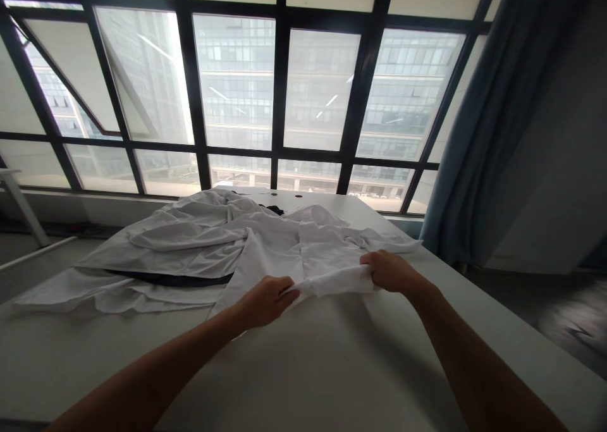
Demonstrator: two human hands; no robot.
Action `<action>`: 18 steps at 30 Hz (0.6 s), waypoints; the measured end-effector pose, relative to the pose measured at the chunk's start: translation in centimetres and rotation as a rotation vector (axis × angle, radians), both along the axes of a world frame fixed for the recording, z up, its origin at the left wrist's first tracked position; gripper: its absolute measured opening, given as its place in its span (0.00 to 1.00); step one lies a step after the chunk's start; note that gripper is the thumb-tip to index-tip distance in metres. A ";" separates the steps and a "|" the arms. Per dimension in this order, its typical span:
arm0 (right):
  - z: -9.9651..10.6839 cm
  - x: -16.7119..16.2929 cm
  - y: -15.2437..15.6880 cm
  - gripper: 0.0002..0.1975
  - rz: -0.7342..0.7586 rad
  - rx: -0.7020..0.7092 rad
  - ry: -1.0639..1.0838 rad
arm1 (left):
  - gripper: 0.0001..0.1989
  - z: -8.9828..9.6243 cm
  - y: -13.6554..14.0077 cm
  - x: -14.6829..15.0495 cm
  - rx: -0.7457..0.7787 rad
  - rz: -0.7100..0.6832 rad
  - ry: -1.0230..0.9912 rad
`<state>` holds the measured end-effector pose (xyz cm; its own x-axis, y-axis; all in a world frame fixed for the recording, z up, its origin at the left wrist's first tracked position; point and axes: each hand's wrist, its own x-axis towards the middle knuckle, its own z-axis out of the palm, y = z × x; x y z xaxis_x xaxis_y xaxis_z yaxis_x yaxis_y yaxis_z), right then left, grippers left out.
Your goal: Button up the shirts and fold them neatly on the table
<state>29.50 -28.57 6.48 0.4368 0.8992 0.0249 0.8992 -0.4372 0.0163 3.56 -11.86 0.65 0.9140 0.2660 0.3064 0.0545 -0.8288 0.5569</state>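
A white garment point(277, 255), perhaps a coat or shirt, lies spread on the white table point(303, 369). My left hand point(268, 300) is closed in a pinch on its near edge. Farther right, my right hand point(387, 271) grips the same edge with bent fingers. Between both hands the edge is stretched and lifted slightly off the tabletop, with a shadow below it. To the left is a rumpled heap of white cloth point(165, 233); whether it belongs to the same garment I cannot tell. A dark strip point(171, 279) shows between its folds.
A small black item point(271, 210) lies behind the cloth. Large framed windows point(232, 81) stand beyond the table, one pane tilted open at the left. A blue curtain point(467, 166) hangs at the right. A white frame leg point(26, 210) stands at far left.
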 end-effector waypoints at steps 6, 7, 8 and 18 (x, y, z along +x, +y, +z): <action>0.5 3.7 -2.9 0.13 -0.204 -0.163 0.242 | 0.15 0.1 -1.1 0.2 -0.236 -0.187 0.147; 0.7 3.8 -3.2 0.19 -0.174 -0.183 0.324 | 0.15 0.2 -1.0 0.2 -0.209 -0.202 0.155; 0.9 3.6 -3.4 0.24 -0.121 -0.184 0.402 | 0.16 0.3 -0.8 0.2 -0.156 -0.207 0.158; -3.8 -5.4 4.3 0.16 0.238 0.067 0.293 | 0.27 1.6 1.3 0.9 0.398 -0.264 0.439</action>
